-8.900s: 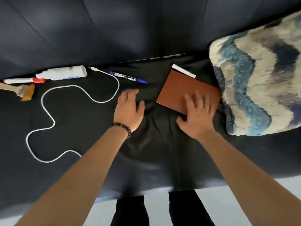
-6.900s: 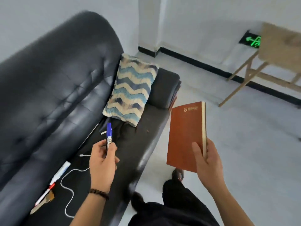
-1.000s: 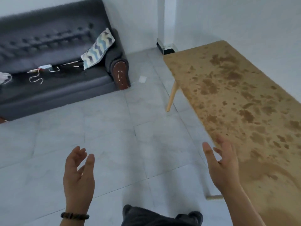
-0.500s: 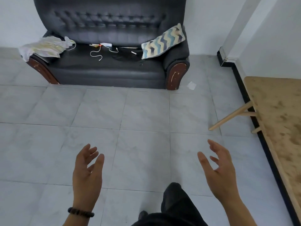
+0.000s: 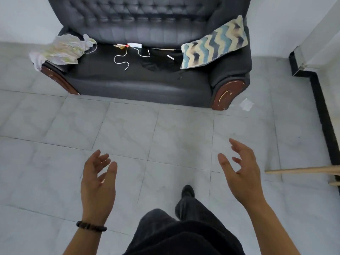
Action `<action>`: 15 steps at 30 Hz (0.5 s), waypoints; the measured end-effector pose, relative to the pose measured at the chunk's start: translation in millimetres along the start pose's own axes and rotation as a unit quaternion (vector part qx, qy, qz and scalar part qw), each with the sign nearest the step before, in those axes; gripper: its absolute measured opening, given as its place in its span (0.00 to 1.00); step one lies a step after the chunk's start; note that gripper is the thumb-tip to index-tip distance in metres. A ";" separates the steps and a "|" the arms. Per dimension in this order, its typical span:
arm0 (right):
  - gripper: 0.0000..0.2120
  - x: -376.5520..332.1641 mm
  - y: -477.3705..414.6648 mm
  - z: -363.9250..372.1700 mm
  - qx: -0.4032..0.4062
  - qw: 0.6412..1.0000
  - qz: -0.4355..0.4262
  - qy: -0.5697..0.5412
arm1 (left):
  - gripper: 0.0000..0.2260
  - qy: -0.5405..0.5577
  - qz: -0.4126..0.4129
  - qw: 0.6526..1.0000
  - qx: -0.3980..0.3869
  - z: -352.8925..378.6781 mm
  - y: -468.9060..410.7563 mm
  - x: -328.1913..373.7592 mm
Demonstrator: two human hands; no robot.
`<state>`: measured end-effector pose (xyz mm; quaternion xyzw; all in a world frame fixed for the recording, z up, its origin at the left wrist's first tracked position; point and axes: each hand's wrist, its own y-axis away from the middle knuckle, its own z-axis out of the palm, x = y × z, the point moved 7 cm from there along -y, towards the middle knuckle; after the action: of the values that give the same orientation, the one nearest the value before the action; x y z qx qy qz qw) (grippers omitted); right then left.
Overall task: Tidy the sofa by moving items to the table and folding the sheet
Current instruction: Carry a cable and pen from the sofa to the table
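While I stand facing the black sofa [image 5: 139, 83], I see the sheet [image 5: 60, 50] on its left arm, thin, pale and all crumpled. On the seat a thin white cable [image 5: 122, 58] lies in loose loops. Behind it, by the puffy buttoned back, is a small white bottle [image 5: 135, 45]. Further right is a short white pen [image 5: 171, 57], then a fuzzy pillow [image 5: 214, 46] with blue and cream zigzags, leaning on the right arm. The sofa looks like shiny leather, with round brown scratched arm fronts.

My left hand [image 5: 98, 183], with a dark bead bracelet [image 5: 91, 226] at the wrist, is up in front of me, palm turned in, fingers loose and spread, holding nothing. My right hand [image 5: 241, 173] is the same, wide and empty.

Gray stone tiles cover the floor [image 5: 128, 133]. A white paper scrap [image 5: 246, 104] lies by the sofa's right arm. A pale wooden table leg [image 5: 301, 170] pokes in at the right edge. The walls are white.
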<state>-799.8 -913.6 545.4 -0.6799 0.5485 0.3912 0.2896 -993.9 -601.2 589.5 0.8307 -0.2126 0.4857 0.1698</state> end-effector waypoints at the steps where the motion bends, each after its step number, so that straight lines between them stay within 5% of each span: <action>1: 0.23 -10.2 -24.2 4.5 -0.011 1.000 -0.008 0.014 | 0.19 0.000 -0.004 1.000 0.003 6.9 -15.9 8.5; 15: 0.25 -68.2 -355.6 110.3 -0.054 0.996 -0.011 0.067 | 0.19 0.042 -0.060 0.997 0.002 161.3 -302.9 51.1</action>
<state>-483.9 -705.4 532.8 -0.7250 0.5372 0.3707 0.2200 -696.1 -431.5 535.6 0.8214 -0.1542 0.5091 0.2059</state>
